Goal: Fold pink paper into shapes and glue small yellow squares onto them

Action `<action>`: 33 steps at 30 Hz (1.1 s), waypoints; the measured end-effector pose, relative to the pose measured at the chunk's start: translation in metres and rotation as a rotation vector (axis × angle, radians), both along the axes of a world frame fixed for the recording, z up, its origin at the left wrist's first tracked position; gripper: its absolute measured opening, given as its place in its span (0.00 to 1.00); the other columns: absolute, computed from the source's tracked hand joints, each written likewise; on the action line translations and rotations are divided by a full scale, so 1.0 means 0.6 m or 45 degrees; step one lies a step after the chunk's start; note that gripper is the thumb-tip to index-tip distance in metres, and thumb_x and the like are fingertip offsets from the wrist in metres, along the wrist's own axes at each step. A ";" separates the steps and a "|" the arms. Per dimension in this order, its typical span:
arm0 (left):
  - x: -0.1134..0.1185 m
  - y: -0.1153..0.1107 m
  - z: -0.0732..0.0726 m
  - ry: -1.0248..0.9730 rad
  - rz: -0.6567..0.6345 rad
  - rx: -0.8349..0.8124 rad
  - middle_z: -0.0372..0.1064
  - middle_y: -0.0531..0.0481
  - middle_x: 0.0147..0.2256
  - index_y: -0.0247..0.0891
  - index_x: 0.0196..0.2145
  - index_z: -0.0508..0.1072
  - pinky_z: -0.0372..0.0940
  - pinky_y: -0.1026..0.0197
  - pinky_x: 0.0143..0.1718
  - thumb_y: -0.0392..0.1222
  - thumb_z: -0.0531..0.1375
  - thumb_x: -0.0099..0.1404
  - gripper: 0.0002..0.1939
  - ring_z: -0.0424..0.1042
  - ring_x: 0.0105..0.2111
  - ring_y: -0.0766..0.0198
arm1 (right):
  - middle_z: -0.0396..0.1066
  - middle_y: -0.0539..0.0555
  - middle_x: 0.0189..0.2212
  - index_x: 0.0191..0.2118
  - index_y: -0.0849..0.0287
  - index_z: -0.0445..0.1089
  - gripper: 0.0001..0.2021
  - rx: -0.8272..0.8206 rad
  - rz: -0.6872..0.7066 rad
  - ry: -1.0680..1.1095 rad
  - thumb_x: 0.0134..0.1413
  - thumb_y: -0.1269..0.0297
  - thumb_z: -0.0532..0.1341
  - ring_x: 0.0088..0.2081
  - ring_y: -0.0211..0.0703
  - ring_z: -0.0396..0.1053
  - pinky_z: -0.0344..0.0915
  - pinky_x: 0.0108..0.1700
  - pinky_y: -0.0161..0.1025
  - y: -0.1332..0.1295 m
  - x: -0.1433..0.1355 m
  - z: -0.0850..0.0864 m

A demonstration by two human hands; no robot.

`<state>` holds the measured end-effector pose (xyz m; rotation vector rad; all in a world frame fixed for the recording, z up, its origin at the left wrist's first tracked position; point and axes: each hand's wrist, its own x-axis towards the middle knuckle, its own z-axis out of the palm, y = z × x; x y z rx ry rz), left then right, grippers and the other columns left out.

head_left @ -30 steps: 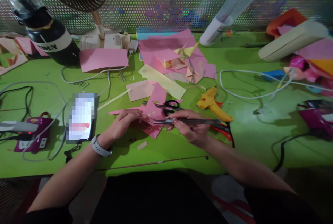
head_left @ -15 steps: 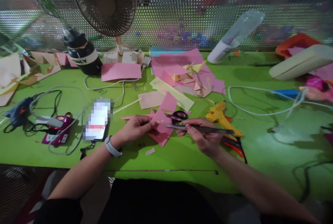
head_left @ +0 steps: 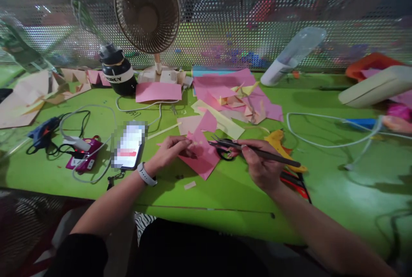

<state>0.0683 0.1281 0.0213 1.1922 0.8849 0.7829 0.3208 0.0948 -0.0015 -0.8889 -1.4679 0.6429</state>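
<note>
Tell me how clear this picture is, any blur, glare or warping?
Head view: wide-angle warp bows the mesh wall and green table; the phone screen is pixelated out; the right hand with tweezers and left hand on pink paper are fairly sharp; edges soft; hands cast dark shadows.

Green table (head_left: pixel 225 191), cluttered. Near centre: pink paper piece (head_left: pixel 202 159), black-handled scissors (head_left: pixel 225 153) just beside it at 3 o'clock, yellow glue gun (head_left: pixel 280 141) farther right. At 12 o'clock: heap of pink and yellow paper scraps (head_left: pixel 234 94), desk fan (head_left: pixel 148 10), black bottle (head_left: pixel 117 71). At 9 o'clock: phone (head_left: pixel 128 146), magenta device (head_left: pixel 80 159) with cables. At 3 o'clock: white cable (head_left: pixel 322 144).
</note>
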 end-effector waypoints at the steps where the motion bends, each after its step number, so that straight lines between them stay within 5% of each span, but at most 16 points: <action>1: 0.002 -0.001 -0.001 0.002 0.011 0.009 0.77 0.44 0.25 0.32 0.26 0.73 0.73 0.60 0.34 0.61 0.64 0.61 0.25 0.79 0.28 0.60 | 0.80 0.50 0.32 0.45 0.52 0.76 0.09 0.007 0.000 -0.006 0.60 0.70 0.63 0.27 0.42 0.79 0.78 0.29 0.38 -0.001 0.000 0.000; 11: 0.006 0.006 -0.006 0.014 0.066 0.113 0.74 0.49 0.24 0.33 0.26 0.74 0.72 0.65 0.31 0.57 0.65 0.61 0.22 0.76 0.25 0.66 | 0.80 0.50 0.29 0.44 0.52 0.76 0.08 0.073 -0.009 -0.115 0.60 0.68 0.63 0.35 0.48 0.80 0.77 0.41 0.46 0.001 0.004 -0.002; 18: -0.002 0.007 -0.006 0.013 0.113 0.128 0.73 0.49 0.22 0.33 0.25 0.74 0.72 0.62 0.31 0.63 0.57 0.67 0.28 0.76 0.23 0.64 | 0.80 0.49 0.28 0.43 0.54 0.75 0.09 0.083 0.015 -0.131 0.60 0.71 0.61 0.27 0.42 0.79 0.77 0.32 0.39 0.000 -0.001 0.012; 27: -0.002 0.005 -0.005 0.032 0.082 0.204 0.74 0.49 0.25 0.33 0.27 0.76 0.69 0.66 0.30 0.54 0.66 0.63 0.19 0.73 0.25 0.67 | 0.80 0.49 0.29 0.46 0.52 0.75 0.11 -0.023 0.073 -0.105 0.60 0.72 0.61 0.34 0.46 0.80 0.77 0.32 0.38 -0.004 0.007 0.000; 33: -0.008 0.008 -0.007 -0.014 0.127 0.188 0.73 0.48 0.23 0.35 0.25 0.72 0.72 0.61 0.32 0.62 0.59 0.66 0.26 0.76 0.26 0.62 | 0.80 0.50 0.30 0.44 0.53 0.76 0.09 -0.057 0.093 -0.066 0.60 0.70 0.61 0.29 0.43 0.79 0.78 0.31 0.39 -0.007 0.009 0.003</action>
